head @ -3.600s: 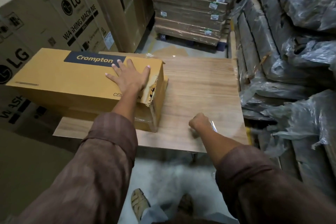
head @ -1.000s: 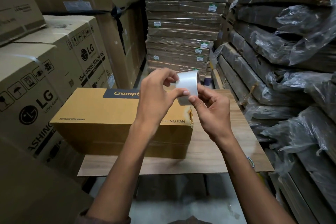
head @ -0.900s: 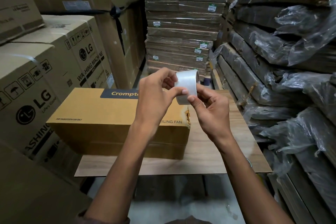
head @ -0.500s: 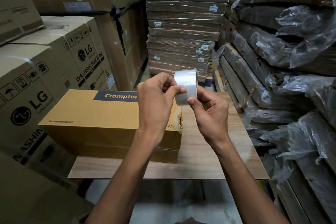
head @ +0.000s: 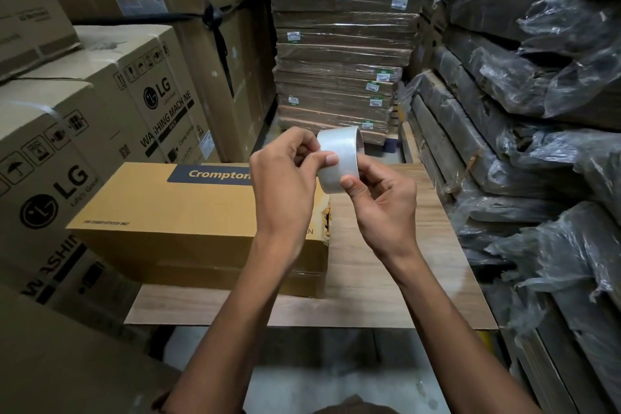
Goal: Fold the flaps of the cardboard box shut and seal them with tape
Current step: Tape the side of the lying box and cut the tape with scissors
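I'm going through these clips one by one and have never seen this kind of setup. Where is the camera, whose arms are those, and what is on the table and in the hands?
There is no machine here. The one picture comes from a wide-angle camera worn on a person's head, looking forward and down, so the two bare arms reaching in from the bottom are the wearer's own. On the wooden table lies a long yellow cardboard box marked Crompton, its right end torn at the edge. Held up in the air in front of it is a roll of clear tape. The left hand and right hand both pinch it, thumbs on its outer face. Around the table stand stacked LG cartons and plastic-wrapped bundles.
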A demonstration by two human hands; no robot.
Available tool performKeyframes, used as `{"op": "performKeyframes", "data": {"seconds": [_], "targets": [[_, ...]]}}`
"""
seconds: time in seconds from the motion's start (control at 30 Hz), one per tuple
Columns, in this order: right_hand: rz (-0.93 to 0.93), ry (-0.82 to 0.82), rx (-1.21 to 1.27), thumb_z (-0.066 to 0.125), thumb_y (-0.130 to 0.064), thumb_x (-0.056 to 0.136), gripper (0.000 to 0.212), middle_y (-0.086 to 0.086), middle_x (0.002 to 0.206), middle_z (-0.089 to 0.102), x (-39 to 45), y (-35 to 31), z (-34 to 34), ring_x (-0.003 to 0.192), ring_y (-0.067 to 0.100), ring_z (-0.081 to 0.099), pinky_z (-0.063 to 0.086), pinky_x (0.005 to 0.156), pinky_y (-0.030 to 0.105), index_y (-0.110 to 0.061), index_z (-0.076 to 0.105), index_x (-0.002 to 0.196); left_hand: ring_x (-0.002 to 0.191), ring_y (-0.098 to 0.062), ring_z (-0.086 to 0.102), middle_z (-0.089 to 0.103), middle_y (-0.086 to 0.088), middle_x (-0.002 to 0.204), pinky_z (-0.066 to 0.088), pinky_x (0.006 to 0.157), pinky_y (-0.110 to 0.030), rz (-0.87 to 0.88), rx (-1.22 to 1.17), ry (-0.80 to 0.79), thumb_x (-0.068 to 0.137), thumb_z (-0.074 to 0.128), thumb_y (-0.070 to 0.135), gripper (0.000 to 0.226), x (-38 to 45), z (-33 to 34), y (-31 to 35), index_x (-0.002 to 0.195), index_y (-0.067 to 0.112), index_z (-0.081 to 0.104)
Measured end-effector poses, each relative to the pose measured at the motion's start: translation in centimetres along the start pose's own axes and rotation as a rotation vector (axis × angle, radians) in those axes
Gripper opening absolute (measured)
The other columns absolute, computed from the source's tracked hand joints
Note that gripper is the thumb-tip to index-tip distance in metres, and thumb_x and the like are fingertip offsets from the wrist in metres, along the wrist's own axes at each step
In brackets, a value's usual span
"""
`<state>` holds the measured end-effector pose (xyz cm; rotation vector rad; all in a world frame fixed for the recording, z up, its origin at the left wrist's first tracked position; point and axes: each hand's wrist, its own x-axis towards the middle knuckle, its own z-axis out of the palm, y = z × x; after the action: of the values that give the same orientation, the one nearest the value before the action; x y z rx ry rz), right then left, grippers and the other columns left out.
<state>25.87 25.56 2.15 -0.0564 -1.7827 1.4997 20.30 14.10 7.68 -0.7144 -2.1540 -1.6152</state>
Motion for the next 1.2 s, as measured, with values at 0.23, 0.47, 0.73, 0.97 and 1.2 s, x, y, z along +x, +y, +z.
{"op": "performKeyframes", "data": {"seconds": [0.23,0.47,0.73,0.97,1.2], "targets": [[0.020,-0.023,-0.022,0.064,-0.002,0.088,0.036,-0.006,0.106,0.074,-0.8,0.0,-0.1,0.103,0.022,0.071,0.058,0.090,0.043,-0.023,0.068,0.117,0.058,-0.007,0.059,0.065,0.005,0.066,0.049,0.054,-0.023,-0.123,-0.003,-0.066,0.078,0.082,0.012,0.018,-0.3,0.1,-0.8,0.070,0.016,0.067],[0.012,0.013,-0.051,0.064,-0.005,0.088,0.039,-0.006,0.111,0.075,-0.6,-0.3,0.0,0.106,0.019,0.070,0.056,0.093,0.049,-0.029,0.069,0.119,0.071,-0.001,0.064,0.067,0.012,0.076,0.053,0.065,-0.015,-0.045,0.011,0.092,0.079,0.083,0.014,0.023,-1.7,0.4,0.5,0.100,0.016,0.074],[0.000,0.077,-0.096,0.065,-0.005,0.087,0.035,-0.004,0.108,0.075,-1.4,-0.5,0.1,0.102,0.017,0.072,0.058,0.090,0.043,-0.014,0.072,0.120,0.079,-0.008,0.071,0.077,0.002,0.088,0.060,0.070,-0.036,-0.002,0.076,0.187,0.086,0.079,0.020,0.016,-3.4,0.9,0.5,0.099,0.010,0.078],[-0.057,0.072,-0.201,0.067,-0.008,0.087,0.034,-0.017,0.102,0.073,-1.9,-1.1,0.3,0.096,0.015,0.071,0.056,0.083,0.028,-0.015,0.073,0.120,0.068,-0.002,0.068,0.072,0.013,0.075,0.059,0.064,-0.033,-0.139,0.067,0.086,0.091,0.068,0.021,0.013,-2.4,-0.5,1.0,0.091,0.017,0.080],[-0.163,0.089,-0.345,0.069,-0.005,0.085,0.018,-0.001,0.073,0.065,-2.3,-1.5,0.4,0.066,0.011,0.054,0.047,0.063,0.026,-0.005,0.076,0.102,0.080,-0.020,0.066,0.071,-0.001,0.087,0.048,0.068,-0.035,-0.137,0.241,0.064,0.100,0.057,0.023,0.016,-2.8,-0.2,1.2,0.099,0.013,0.068]]}}
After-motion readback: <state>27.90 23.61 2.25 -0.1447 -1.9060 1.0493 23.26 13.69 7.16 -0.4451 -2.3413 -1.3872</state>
